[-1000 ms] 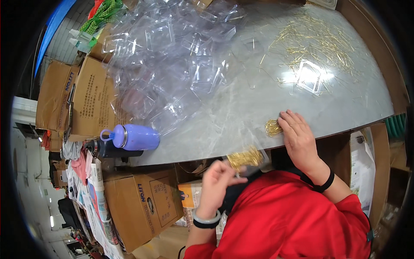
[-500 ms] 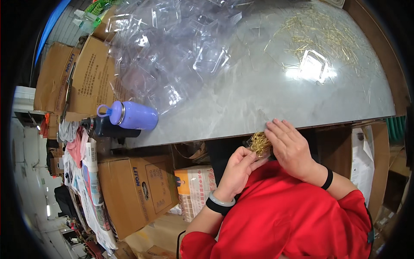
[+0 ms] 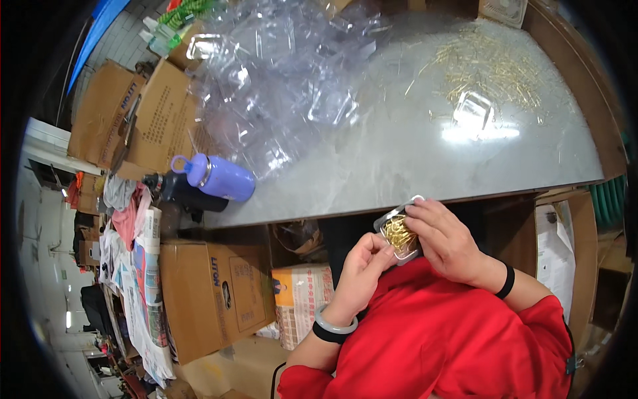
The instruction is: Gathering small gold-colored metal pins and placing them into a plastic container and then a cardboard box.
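Both my hands hold a small clear plastic box [image 3: 383, 219] in front of my red top, just below the table's near edge. A tangle of thin gold-coloured bent wire pieces [image 3: 399, 234] lies in it; their exact kind is too small to tell. My left hand [image 3: 362, 269] pinches the box's lower left side between thumb and fingers. My right hand [image 3: 446, 241] is closed over its right side, fingers together and curved at the upper rim. Part of the box is hidden behind the right fingers.
On the grey table [image 3: 372, 173] lie a heap of clear plastic boxes [image 3: 279, 86], scattered gold wire pieces [image 3: 492, 73] and a single clear plastic box [image 3: 473, 110]. A purple bottle [image 3: 226, 179] and a black bottle [image 3: 189, 193] are at the left edge. Cardboard boxes [image 3: 219, 299] stand below left.
The clear box's rim shows above the wire pieces, where it was mostly hidden before. My right fingers have bent from flat to curled round its edge. The whole view has shifted slightly.
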The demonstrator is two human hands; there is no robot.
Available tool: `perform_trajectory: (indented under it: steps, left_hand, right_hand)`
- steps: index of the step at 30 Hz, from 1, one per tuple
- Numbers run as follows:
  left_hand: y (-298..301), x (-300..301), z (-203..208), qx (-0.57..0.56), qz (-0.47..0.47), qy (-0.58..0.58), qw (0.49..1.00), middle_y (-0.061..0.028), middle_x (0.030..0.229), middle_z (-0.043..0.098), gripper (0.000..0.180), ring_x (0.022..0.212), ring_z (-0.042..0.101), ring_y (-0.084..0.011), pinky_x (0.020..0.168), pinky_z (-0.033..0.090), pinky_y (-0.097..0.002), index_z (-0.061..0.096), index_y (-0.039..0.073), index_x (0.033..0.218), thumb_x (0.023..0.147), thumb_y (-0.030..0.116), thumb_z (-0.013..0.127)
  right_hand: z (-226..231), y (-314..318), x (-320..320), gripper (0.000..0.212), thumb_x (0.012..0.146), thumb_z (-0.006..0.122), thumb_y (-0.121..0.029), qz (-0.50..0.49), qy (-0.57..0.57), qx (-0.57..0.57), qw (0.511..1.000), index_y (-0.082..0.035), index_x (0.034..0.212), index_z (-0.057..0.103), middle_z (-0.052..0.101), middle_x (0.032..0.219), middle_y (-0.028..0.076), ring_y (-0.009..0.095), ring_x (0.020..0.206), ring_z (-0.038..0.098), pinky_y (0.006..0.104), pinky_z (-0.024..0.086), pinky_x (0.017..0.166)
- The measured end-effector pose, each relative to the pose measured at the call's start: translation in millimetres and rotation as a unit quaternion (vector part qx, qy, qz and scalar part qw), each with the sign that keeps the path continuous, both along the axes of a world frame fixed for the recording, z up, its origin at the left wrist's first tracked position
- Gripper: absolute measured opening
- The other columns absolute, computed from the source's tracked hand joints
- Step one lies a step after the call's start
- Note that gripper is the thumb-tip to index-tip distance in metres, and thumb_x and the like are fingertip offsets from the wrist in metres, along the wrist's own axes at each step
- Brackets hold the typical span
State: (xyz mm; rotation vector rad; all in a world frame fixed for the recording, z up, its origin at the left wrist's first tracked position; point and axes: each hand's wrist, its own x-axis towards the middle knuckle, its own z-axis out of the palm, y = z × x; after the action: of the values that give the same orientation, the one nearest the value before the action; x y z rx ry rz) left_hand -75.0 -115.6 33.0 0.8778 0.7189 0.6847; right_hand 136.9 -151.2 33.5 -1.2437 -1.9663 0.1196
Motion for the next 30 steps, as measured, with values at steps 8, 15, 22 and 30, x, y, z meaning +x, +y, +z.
perform_trajectory:
  steps: [8,15,22,30]
  left_hand:
    - [100.3,64.6,-16.6,0.130,-0.003,0.034,0.991,-0.0083,0.104,0.063,0.013,0.090,0.066,-0.0132,0.080,0.055,-0.0286,0.053,0.001,0.109,0.102,0.008,0.061]
    - [104.6,66.7,-5.6,0.643,0.010,0.369,0.671,-0.0265,0.148,0.047,0.051,0.133,0.051,-0.0424,0.110,0.042,-0.0511,0.045,-0.004,0.140,0.101,0.023,0.063]
    - [89.7,77.4,-29.6,0.622,-0.010,0.381,0.684,-0.0255,0.158,0.036,0.050,0.148,0.032,-0.0440,0.120,0.026,-0.0566,0.043,-0.001,0.146,0.103,0.023,0.057]
    - [92.5,84.3,-29.9,0.644,0.007,0.311,0.699,-0.0263,0.155,0.037,0.057,0.144,0.035,-0.0489,0.119,0.027,-0.0601,0.040,-0.001,0.146,0.099,0.021,0.063]
  right_hand:
    - [-23.0,63.3,32.4,0.034,0.089,0.060,0.005,-0.107,0.043,0.015,0.993,0.001,0.123,0.061,0.062,0.129,0.019,0.040,0.127,0.057,0.0501,0.045,0.111]
    - [-24.3,67.8,40.2,0.042,0.079,0.062,0.006,-0.109,-0.032,0.006,0.993,0.001,0.120,0.061,0.061,0.130,0.017,0.036,0.128,0.057,0.0497,0.044,0.113]
    - [-11.1,58.2,50.4,0.048,0.088,0.063,0.004,-0.085,0.141,-0.051,0.985,0.002,0.135,0.054,0.058,0.137,0.020,0.041,0.134,0.052,0.0510,0.039,0.117]
    - [-21.4,37.0,53.4,0.054,0.091,0.063,0.001,-0.143,0.059,-0.072,0.985,0.001,0.143,0.050,0.057,0.141,0.021,0.041,0.136,0.051,0.0567,0.035,0.117]
